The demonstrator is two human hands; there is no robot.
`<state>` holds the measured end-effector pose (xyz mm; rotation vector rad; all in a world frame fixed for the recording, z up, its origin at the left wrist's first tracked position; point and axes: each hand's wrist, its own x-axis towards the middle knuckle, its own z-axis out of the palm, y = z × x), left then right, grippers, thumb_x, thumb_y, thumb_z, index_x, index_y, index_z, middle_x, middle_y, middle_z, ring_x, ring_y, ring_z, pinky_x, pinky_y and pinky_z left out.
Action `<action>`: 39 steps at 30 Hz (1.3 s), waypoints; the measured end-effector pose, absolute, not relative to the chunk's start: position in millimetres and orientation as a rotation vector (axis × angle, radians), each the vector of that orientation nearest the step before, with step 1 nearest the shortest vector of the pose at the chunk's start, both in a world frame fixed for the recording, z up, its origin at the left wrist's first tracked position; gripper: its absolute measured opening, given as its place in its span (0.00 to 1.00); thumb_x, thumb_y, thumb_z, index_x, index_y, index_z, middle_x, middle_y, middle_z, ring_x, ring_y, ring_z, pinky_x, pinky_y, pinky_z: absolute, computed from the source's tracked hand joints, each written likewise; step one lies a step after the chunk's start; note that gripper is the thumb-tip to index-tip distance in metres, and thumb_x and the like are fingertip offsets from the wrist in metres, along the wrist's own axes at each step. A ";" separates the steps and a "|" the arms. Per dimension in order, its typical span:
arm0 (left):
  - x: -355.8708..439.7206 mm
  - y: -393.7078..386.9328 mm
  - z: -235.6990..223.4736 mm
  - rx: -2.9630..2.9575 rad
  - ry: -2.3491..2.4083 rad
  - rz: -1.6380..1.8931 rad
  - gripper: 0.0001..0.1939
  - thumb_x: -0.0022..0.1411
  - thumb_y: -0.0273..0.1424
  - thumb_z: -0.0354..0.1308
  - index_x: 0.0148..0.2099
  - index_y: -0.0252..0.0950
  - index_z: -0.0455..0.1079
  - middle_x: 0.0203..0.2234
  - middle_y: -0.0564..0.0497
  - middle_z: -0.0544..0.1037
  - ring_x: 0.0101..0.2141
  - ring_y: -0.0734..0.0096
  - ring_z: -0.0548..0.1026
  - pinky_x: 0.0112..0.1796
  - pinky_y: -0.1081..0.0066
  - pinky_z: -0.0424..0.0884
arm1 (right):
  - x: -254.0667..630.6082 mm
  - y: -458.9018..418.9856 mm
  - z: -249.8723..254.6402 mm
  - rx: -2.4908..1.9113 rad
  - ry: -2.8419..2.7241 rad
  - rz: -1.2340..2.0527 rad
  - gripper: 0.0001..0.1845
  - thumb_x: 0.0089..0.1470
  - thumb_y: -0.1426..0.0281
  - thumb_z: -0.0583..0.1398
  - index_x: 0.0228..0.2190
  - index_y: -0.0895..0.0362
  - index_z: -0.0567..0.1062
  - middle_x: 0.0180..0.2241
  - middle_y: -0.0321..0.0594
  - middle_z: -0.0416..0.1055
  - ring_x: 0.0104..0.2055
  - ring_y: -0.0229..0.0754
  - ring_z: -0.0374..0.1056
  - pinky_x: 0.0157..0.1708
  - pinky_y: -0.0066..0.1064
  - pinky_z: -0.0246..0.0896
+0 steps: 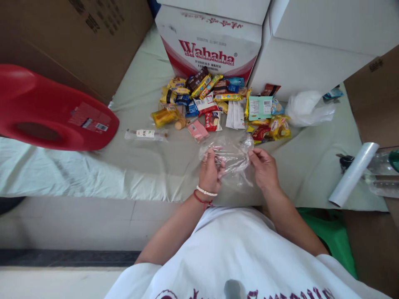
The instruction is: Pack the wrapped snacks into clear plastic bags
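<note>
A clear plastic bag (235,160) is stretched between my two hands, just in front of a heap of small wrapped snacks (208,97). My left hand (212,171) grips the bag's left side, thumb on top and some fingers behind the film. At the right side, my right hand (263,166) pinches the bag between thumb and fingers. Beyond the bag lie a pink packet (198,130), a red-and-white packet (213,121) and white sachets (235,114). No contents can be made out in the bag.
A Wahaba-style printed "Wahaha" carton (212,50) stands behind the snacks. A large red jug (56,112) lies at left, near a narrow clear packet (146,133). Bundled white bags (307,109), a plastic film roll (354,174) and clear bottles (385,164) are at right.
</note>
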<state>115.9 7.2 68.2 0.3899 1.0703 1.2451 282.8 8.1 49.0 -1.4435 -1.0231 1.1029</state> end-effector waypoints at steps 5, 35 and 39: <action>88.7 9.3 56.8 0.250 1.115 1.242 0.23 0.64 0.52 0.59 0.48 0.39 0.70 0.20 0.60 0.66 0.14 0.85 0.55 0.14 0.82 0.47 | 307.6 23.9 46.1 -1.418 -0.727 1.400 0.26 0.40 0.51 0.74 0.31 0.54 0.72 0.29 0.31 0.70 0.27 0.34 0.67 0.26 0.26 0.67; 26.2 -28.5 44.5 2.398 1.506 0.180 0.19 0.68 0.26 0.51 0.56 0.48 0.74 0.56 0.43 0.76 0.56 0.54 0.74 0.56 0.51 0.68 | 297.8 81.0 34.5 -1.573 -1.567 1.632 0.14 0.50 0.59 0.65 0.24 0.54 0.69 0.15 0.31 0.66 0.15 0.32 0.53 0.16 0.25 0.44; 29.4 -36.0 72.1 2.282 1.332 -0.215 0.22 0.69 0.35 0.52 0.63 0.41 0.67 0.43 0.40 0.80 0.35 0.56 0.81 0.36 0.61 0.75 | 314.1 90.7 42.8 -1.475 -1.874 1.455 0.14 0.50 0.58 0.64 0.24 0.55 0.73 0.18 0.31 0.66 0.21 0.34 0.57 0.22 0.25 0.49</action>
